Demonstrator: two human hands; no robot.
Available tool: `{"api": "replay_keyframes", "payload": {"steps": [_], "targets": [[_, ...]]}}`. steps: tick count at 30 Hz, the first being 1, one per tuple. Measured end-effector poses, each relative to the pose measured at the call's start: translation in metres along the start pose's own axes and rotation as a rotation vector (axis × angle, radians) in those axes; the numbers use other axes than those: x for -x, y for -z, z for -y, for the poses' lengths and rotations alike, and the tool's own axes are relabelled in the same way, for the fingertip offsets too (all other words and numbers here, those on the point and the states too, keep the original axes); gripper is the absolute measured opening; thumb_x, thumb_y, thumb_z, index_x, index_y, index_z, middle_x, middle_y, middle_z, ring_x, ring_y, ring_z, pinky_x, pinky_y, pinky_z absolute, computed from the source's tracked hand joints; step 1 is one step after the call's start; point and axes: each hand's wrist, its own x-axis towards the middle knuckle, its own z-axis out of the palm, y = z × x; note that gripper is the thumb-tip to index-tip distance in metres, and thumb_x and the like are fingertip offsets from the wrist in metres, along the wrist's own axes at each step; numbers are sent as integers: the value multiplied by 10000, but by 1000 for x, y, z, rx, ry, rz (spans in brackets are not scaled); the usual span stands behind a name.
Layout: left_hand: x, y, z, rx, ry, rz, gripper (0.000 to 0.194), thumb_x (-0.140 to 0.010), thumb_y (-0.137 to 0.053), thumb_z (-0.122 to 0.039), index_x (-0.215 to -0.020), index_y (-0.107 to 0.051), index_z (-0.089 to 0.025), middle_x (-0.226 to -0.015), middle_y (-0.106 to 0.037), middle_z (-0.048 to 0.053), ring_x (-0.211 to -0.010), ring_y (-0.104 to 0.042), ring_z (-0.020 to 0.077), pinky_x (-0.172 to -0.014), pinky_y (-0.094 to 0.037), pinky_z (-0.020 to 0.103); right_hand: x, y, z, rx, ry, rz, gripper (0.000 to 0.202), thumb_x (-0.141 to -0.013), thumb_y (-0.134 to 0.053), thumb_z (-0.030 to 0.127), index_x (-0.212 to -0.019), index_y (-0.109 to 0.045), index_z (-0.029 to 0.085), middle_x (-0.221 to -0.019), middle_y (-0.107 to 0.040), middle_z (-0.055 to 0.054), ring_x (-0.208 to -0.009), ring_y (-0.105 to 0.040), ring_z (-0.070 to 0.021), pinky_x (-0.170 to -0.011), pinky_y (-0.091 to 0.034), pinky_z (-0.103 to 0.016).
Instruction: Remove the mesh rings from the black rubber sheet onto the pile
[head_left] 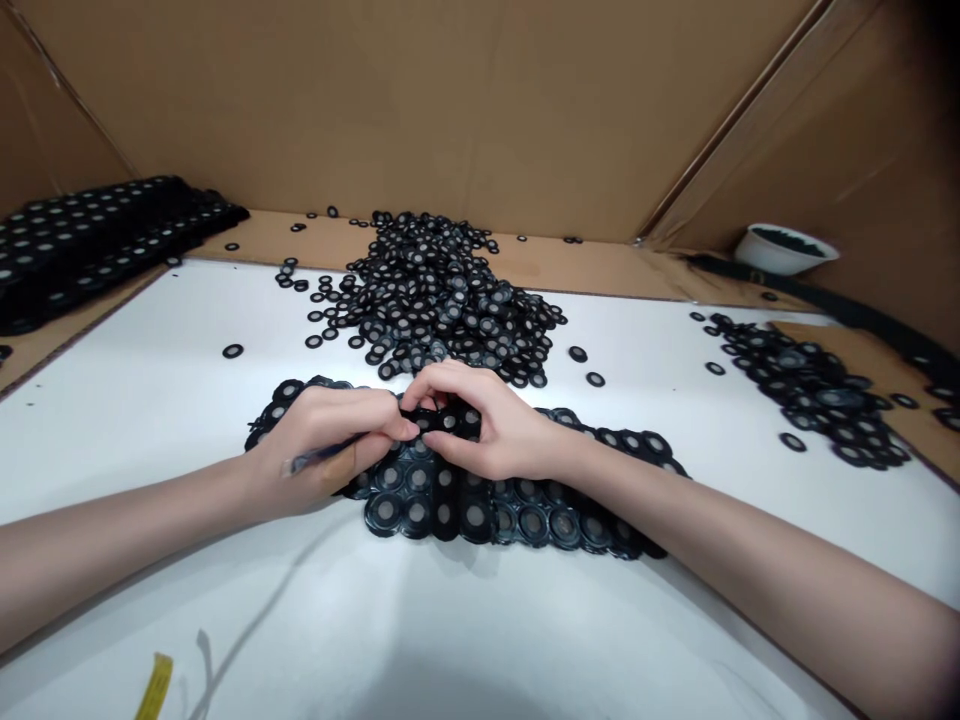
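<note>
A sheet of joined black discs with grey centres [532, 522] lies across the white board under both hands. My left hand [330, 440] is closed, with a thin dark tool [324, 454] between its fingers and its fingertips at the sheet's raised upper part. My right hand [487, 420] pinches the sheet's folded edge just right of the left fingertips. What lies right at the fingertips is partly hidden. Behind the hands rises a large pile of loose black rings [442, 300].
A smaller pile of rings [825, 395] lies at the right. Behind it stands a white bowl [780, 252] with dark contents. Stacked black disc sheets [90, 240] are at the far left. A yellow strip [155, 688] lies near the front edge. Cardboard walls [420, 110] enclose the board.
</note>
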Motion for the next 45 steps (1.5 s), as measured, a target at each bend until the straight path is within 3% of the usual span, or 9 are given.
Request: {"api": "replay_keyframes", "payload": {"steps": [6, 17, 25, 45], "targets": [[-1, 1, -1, -44, -15, -61, 137, -871, -476, -60, -905, -570, -153, -744, -549, 10, -652, -489, 82, -594, -377, 188, 0, -1, -1, -33, 14, -32, 308, -710, -582, 109, -999, -502, 183, -970, -561, -39, -888, -499, -174, -829, -405, -317], [-2, 1, -1, -43, -24, -20, 135, -869, -484, -59, -919, -582, -137, -733, -545, 18, -659, -476, 93, -601, -372, 200, 0, 0, -1, -83, -54, -11, 301, -695, -618, 88, -953, -494, 183, -840, -501, -5, -772, -465, -140, -718, -408, -270], [-2, 2, -2, -60, 9, -47, 126, -876, -480, -82, -902, -580, -154, -767, -586, 23, -662, -523, 90, -589, -394, 188, 0, 0, -2, 6, 3, -38, 320, -693, -615, 110, -982, -506, 194, -860, -496, -11, -795, -458, -156, -746, -397, -294], [-2, 0, -1, -29, -16, -36, 138, -863, -502, -71, -919, -592, -159, -770, -594, 12, -683, -522, 87, -636, -391, 181, 1, 0, -1, -63, -62, 7, 305, -702, -612, 82, -963, -493, 187, -821, -498, 7, -742, -463, -130, -689, -413, -261]]}}
